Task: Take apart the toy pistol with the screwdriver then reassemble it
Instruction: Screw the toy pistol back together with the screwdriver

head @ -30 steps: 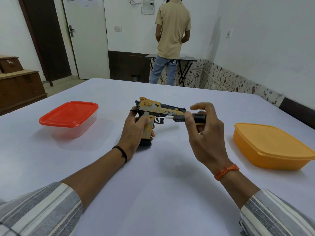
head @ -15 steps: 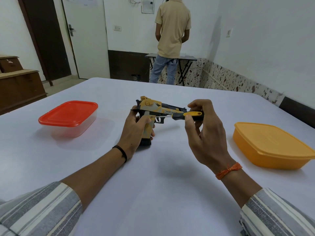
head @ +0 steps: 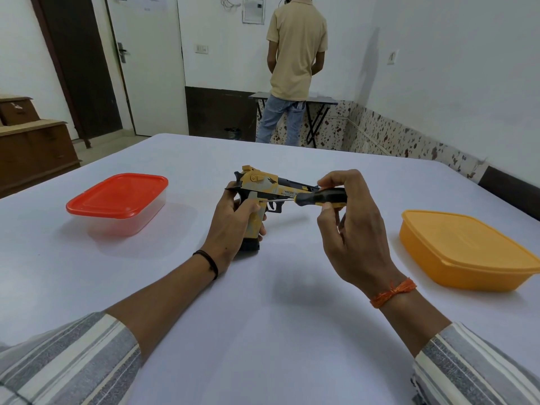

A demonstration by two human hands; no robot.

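**Driving the screwdriver into the pistol's grip screw**

Working from left to right, we record first a red-lidded container (head: 117,203) standing on the white worktop (head: 263,331), well apart from the work.

Next comes the left hand (head: 233,220). We find it wrapped round the grip of the toy pistol (head: 263,194), thumb laid across the near face, holding the toy upright with its black base toward the worktop; whether the base touches the cloth we cannot tell. The barrel's long axis runs to the right and slightly away from us.

To the right of the grip lies the screwdriver (head: 317,197). Its shaft runs nearly level, almost parallel to the barrel and just below it, tip pointing left and meeting the upper part of the grip just beside the left thumb. The screw itself is too small to confirm.

The right hand (head: 350,229) pinches the black-and-yellow handle between thumb and curled fingertips, the wrist below it.

In our judgement the turning falls to the right hand and depends on the shaft staying in line with the screw while the left holds the pistol steady. A tilt could let the tip slip toward the thumb.

Furthest right, an orange-lidded container (head: 464,249) sits untouched.
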